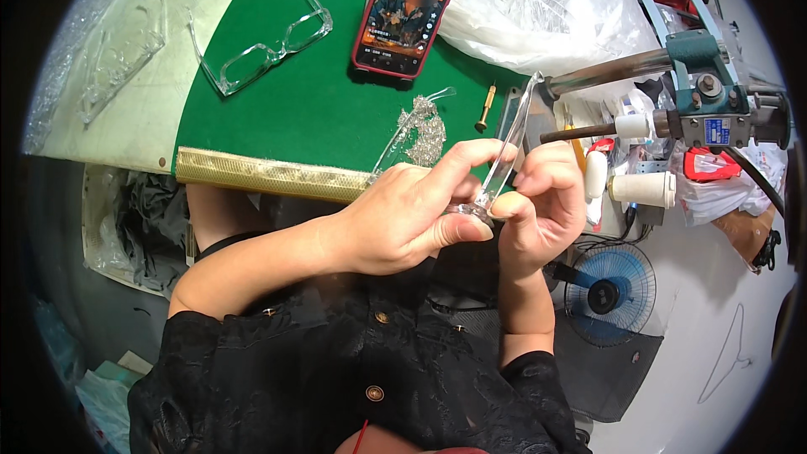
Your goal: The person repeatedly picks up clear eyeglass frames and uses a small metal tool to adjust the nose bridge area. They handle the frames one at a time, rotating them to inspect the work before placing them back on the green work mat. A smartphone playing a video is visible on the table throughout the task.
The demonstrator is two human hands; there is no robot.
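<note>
A clear plastic glasses frame (480,209) is pinched between my two hands just beyond the bench's near edge. My left hand (399,214) grips it from the left with thumb and forefinger. From the right, my right hand (545,206) closes thumb and fingers on it at the base of one clear temple (519,130), which points up and away. Another clear temple (391,151) shows past my left knuckles, beside a heap of tiny silvery metal parts (427,133); its link to the held frame is hidden. My fingers cover much of the frame.
A green mat (277,126) with a gold front strip (269,175) bears clear glasses (273,55), a phone (408,17) and a small brass screwdriver (486,108). More clear frames (126,59) lie left. A clamp-like machine (706,88), white cup (643,188) and fan (603,294) are right.
</note>
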